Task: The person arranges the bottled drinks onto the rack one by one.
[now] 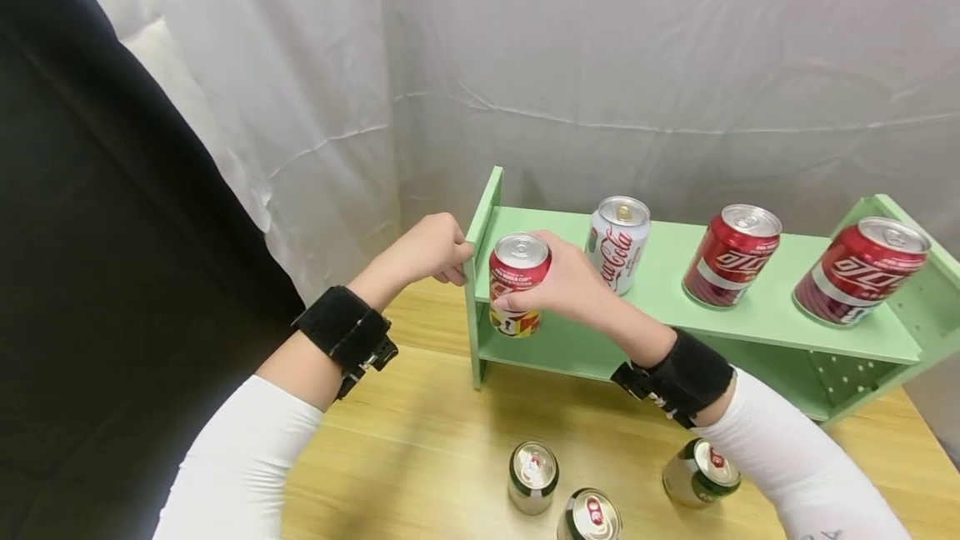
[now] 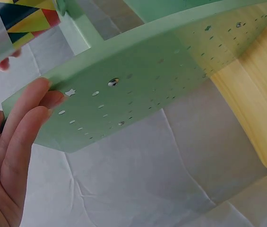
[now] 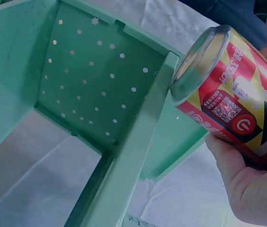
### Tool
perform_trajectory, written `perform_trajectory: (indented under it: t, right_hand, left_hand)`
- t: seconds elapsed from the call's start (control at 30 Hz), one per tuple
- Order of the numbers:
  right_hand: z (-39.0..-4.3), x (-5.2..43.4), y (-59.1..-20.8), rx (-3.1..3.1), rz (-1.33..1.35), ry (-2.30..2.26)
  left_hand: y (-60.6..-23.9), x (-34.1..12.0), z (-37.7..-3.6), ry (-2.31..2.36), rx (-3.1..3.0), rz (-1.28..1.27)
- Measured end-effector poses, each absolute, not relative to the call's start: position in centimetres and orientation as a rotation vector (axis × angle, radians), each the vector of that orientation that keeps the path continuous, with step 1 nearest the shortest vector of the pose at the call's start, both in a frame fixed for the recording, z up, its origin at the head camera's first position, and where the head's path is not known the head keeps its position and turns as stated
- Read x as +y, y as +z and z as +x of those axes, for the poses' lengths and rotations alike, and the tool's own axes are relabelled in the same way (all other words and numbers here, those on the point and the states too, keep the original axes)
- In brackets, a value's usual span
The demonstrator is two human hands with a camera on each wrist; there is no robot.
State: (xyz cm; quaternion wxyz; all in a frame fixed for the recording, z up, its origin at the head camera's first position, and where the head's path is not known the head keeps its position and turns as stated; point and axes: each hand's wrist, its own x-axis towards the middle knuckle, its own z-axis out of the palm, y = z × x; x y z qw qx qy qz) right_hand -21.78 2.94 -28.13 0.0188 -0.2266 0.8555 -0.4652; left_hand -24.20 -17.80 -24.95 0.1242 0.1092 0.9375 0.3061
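My right hand (image 1: 558, 277) grips a red Coca-Cola can (image 1: 517, 269) with a yellow patterned lower part, upright at the left front edge of the green shelf's upper board (image 1: 660, 302). The can's base overlaps that edge in the right wrist view, where the printed can (image 3: 237, 94) shows close beside the board. With my left hand (image 1: 438, 248) I pinch the front edge of the shelf's left side panel (image 2: 124, 90), fingers along its perforated outer face. A white Coca-Cola can (image 1: 618, 244) and two red cans, one mid-board (image 1: 731, 257) and one far right (image 1: 858, 273), stand on the upper board.
On the wooden table (image 1: 390, 448) before the shelf stand three dark green and gold cans: one left (image 1: 533, 477), one at the front (image 1: 590, 517), one right (image 1: 697, 477) beside my right forearm. Grey cloth (image 1: 600, 65) hangs behind; black cloth (image 1: 112, 273) hangs left.
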Motion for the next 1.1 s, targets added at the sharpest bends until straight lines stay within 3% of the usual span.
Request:
perform_trajectory:
  t: [1.1]
  right_hand:
    - [-27.8,1.3,-28.1,2.670,-0.538,-1.533]
  left_hand:
    - [-24.7,-17.8,-24.3,0.864,2.711,0.258]
